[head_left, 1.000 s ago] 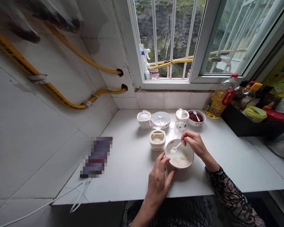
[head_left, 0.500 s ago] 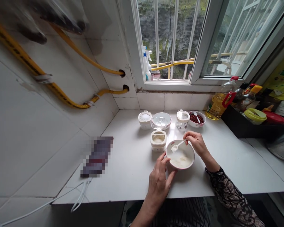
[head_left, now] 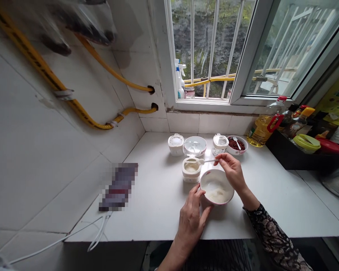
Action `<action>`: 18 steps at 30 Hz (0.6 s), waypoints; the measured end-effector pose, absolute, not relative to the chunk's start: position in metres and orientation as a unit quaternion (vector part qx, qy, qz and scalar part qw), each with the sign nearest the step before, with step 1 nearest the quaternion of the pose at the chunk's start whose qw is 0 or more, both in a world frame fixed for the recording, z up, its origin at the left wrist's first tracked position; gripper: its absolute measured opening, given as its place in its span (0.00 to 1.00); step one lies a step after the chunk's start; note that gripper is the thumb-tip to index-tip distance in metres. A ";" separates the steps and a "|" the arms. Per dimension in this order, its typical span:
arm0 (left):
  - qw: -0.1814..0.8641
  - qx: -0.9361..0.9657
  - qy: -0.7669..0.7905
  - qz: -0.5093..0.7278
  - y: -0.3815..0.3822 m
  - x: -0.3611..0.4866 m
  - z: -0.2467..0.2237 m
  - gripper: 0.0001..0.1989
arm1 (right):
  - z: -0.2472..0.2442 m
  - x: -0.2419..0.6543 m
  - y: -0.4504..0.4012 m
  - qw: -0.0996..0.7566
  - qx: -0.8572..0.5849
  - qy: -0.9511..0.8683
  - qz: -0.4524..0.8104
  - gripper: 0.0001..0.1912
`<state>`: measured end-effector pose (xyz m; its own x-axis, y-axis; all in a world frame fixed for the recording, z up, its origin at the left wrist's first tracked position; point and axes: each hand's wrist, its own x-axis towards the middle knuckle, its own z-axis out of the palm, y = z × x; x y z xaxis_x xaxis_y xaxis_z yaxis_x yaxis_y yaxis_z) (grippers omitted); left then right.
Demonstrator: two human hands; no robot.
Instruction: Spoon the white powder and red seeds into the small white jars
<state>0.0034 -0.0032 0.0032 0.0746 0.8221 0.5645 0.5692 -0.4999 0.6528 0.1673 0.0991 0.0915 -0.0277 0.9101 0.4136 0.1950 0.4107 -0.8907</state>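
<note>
My right hand (head_left: 230,169) pinches the thin handle of a small white spoon (head_left: 210,161). The spoon's bowl carries some whitish powder and is held level at the right edge of an open square jar (head_left: 191,179) with pale grains or powder inside. Below it stands a white bowl (head_left: 224,180) with a similar pale heap at its bottom. My left hand (head_left: 191,214) steadies this bowl from the left, fingers at the rim and thumb along the near side.
Behind stand a jar of white stuff (head_left: 175,145), a white bowl (head_left: 200,142), a clear jar (head_left: 220,141) and a bowl of dark red beans (head_left: 237,145) with a spoon. An oil bottle (head_left: 258,130) stands beside a black box (head_left: 282,150) of condiments. A blurred-out object (head_left: 118,188) lies left.
My right hand has lifted the spoon out of the bowl and moved it up and left to the square jar. My left hand stays on the bowl. The view has shifted slightly.
</note>
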 end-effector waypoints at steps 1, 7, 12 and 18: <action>0.131 0.722 0.483 0.478 -0.003 0.003 0.003 0.18 | 0.091 0.163 0.097 0.540 -0.420 -0.675 0.276 0.07; 0.133 0.721 0.483 0.478 -0.003 0.003 0.004 0.18 | 0.091 0.153 0.091 0.471 -0.327 -0.816 0.074 0.11; 0.129 0.725 0.481 0.476 -0.003 0.003 0.005 0.18 | 0.095 0.171 0.089 0.523 -0.412 -0.731 0.151 0.07; 0.132 0.725 0.480 0.475 -0.004 0.002 0.005 0.18 | 0.093 0.201 0.095 0.414 -0.417 -0.802 0.103 0.10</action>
